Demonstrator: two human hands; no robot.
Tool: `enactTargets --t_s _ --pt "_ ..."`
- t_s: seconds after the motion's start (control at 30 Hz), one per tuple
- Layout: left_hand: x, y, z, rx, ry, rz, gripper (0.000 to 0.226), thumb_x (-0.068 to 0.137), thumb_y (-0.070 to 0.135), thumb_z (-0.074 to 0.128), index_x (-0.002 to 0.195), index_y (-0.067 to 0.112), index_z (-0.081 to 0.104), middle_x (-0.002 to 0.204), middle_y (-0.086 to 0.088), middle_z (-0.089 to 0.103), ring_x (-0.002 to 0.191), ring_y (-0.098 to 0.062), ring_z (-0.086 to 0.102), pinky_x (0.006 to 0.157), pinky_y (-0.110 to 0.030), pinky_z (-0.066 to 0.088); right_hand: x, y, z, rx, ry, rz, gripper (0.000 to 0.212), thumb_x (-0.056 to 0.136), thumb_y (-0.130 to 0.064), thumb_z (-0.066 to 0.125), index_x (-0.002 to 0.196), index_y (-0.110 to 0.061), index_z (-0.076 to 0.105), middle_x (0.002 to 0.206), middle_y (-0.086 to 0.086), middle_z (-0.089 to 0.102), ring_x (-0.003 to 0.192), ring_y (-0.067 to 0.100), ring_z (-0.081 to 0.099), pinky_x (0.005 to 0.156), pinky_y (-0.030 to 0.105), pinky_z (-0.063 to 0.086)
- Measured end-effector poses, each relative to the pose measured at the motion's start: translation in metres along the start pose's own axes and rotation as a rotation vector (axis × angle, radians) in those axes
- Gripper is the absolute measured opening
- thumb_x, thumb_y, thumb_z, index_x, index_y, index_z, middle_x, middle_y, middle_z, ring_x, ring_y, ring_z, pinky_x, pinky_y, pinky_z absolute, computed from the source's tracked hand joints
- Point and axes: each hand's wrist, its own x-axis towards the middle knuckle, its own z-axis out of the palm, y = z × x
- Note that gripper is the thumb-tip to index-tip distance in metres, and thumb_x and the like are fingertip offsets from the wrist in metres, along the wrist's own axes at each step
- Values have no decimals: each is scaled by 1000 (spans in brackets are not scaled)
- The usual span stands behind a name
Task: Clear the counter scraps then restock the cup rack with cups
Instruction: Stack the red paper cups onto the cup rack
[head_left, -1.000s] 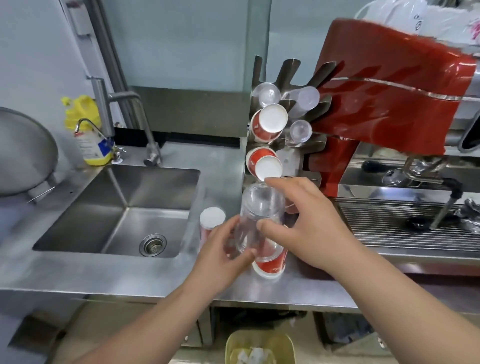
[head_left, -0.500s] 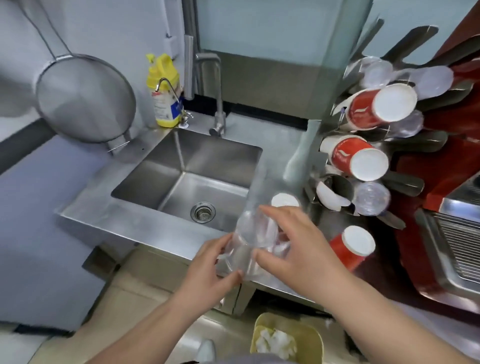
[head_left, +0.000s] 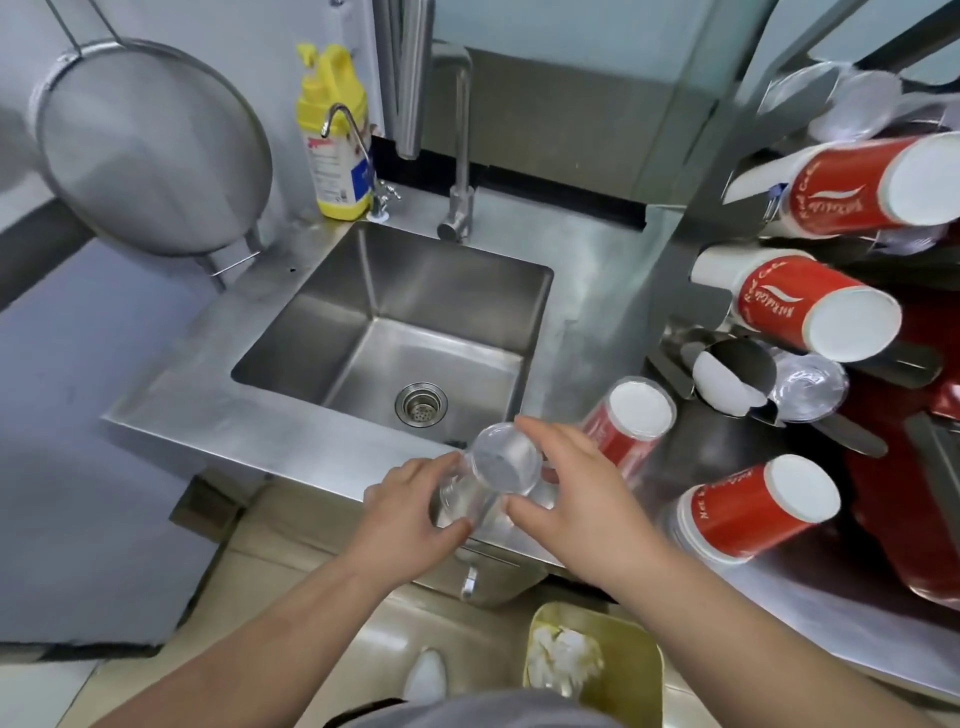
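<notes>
Both hands hold a stack of clear plastic cups (head_left: 488, 478) above the counter's front edge, bottom end towards me. My left hand (head_left: 410, 514) grips its lower part from the left; my right hand (head_left: 576, 499) grips it from the right. The metal cup rack (head_left: 737, 364) stands at the right, with red paper cup stacks (head_left: 810, 306) and clear cups (head_left: 810, 387) lying in its slots. Two more stacks of red paper cups (head_left: 628, 426) stand on the counter just right of my right hand, the nearer one (head_left: 753, 504) by the rack's foot.
A steel sink (head_left: 405, 332) with a tap (head_left: 460, 156) lies behind my hands. A yellow soap bottle (head_left: 332, 135) stands at its back left, a round metal strainer (head_left: 150, 150) hangs at the left. A yellow bin (head_left: 592, 665) with crumpled paper sits on the floor below.
The view has swung left and down, from the red machine towards the sink. Both hands have kept hold of the clear cups and drawn them from the rack towards the counter's front edge.
</notes>
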Motion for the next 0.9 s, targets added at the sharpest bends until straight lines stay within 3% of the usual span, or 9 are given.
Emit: enactTargets --t_s 0.2,0.37,0.9 --pt "4 -19 4 28 -44 -17 68 73 52 69 135 44 42 123 18 53 116 -14 47 92 -33 33 6 -4 16 -42 -19 26 72 81 -26 71 145 -29 38 140 -7 44 123 5 44 89 -4 22" --pt "2 -30 7 26 -57 -1 73 69 53 65 137 38 45 128 14 51 118 -15 49 94 -34 35 7 -6 23 -30 -32 50 70 82 -25 69 145 -28 38 141 -7 44 121 10 48 94 11 30" --pt "4 -35 11 50 -113 20 70 74 51 67 139 37 43 126 13 49 116 -17 46 94 -34 35 8 -3 27 -32 -49 71 69 84 -26 67 146 -33 35 141 -5 44 125 8 46 93 11 28"
